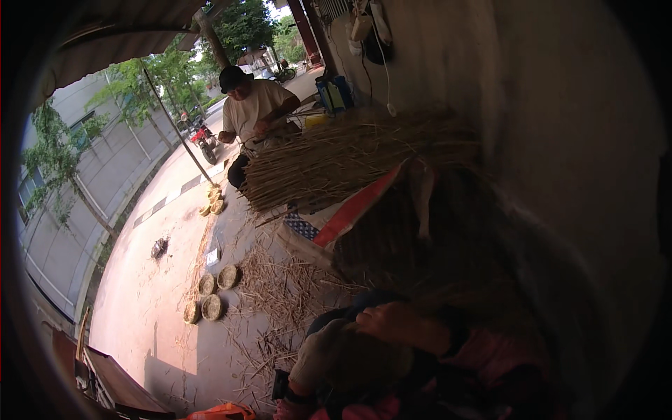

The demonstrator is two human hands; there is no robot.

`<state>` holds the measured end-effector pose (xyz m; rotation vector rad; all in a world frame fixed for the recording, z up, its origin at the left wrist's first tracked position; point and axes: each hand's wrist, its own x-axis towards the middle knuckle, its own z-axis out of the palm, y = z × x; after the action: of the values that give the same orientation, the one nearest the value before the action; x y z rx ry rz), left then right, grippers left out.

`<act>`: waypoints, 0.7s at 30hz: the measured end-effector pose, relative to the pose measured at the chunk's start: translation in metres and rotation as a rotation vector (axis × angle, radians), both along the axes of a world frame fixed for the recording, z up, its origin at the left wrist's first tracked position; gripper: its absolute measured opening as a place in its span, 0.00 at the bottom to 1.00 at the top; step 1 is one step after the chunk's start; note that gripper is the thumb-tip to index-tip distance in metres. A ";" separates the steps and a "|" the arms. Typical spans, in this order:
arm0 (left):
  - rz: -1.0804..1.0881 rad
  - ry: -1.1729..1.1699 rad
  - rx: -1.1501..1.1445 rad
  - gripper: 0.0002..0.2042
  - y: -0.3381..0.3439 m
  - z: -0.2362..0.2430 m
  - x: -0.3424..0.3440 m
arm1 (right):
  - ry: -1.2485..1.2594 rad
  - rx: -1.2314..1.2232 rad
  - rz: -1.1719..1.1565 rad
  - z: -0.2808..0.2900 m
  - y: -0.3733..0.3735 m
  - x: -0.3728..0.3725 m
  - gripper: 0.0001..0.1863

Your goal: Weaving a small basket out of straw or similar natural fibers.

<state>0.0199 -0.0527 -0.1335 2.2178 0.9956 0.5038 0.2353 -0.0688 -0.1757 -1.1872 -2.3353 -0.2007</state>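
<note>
Low in my lap my right hand [381,322] is closed, fingers curled at the upper part of a dim olive-brown object [367,360] that I cannot make out clearly. My left hand [315,357] is at the left side of that object, in shadow, its fingers not clear. Loose straw scraps [273,287] lie on the ground ahead of me. Just beyond my hands stands a large dark mass beside a sack [350,210] with red and blue printing.
Small round woven baskets [227,276] sit on the ground left of me, more [213,203] farther off. A co-worker [248,108] sits behind a long straw bundle [350,157]. A pole [182,140], red motorbike [206,143] and wall [560,175] surround us. Boards [105,378] lean at lower left.
</note>
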 end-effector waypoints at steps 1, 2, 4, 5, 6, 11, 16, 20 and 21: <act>-0.024 0.010 0.039 0.14 -0.001 0.003 0.002 | 0.000 0.009 -0.009 -0.002 0.000 0.000 0.12; -0.047 0.019 0.078 0.14 -0.002 0.006 0.003 | 0.001 0.007 -0.013 -0.002 -0.001 0.001 0.12; -0.046 0.025 0.073 0.14 -0.003 0.011 0.006 | 0.022 0.024 -0.018 -0.003 -0.001 0.002 0.10; -0.041 0.031 0.070 0.14 -0.002 0.012 0.008 | 0.022 0.021 -0.022 -0.004 0.000 0.002 0.10; -0.037 0.032 0.075 0.14 -0.004 0.010 0.006 | 0.030 0.017 -0.013 -0.003 -0.001 0.000 0.11; -0.017 -0.015 0.057 0.14 -0.007 0.012 0.004 | 0.027 0.013 -0.007 -0.005 -0.002 -0.003 0.11; 0.032 -0.030 -0.041 0.14 -0.006 0.010 0.002 | 0.072 0.046 0.012 -0.012 0.001 -0.004 0.10; -0.028 -0.008 0.068 0.14 -0.006 0.010 0.000 | 0.071 0.019 -0.015 -0.007 -0.003 -0.005 0.10; -0.026 -0.008 0.068 0.14 -0.006 0.011 0.001 | 0.073 0.027 -0.005 -0.008 -0.002 -0.004 0.11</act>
<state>0.0206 -0.0590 -0.1224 2.2837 0.9572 0.5418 0.2308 -0.0706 -0.1836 -1.1676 -2.2598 -0.1875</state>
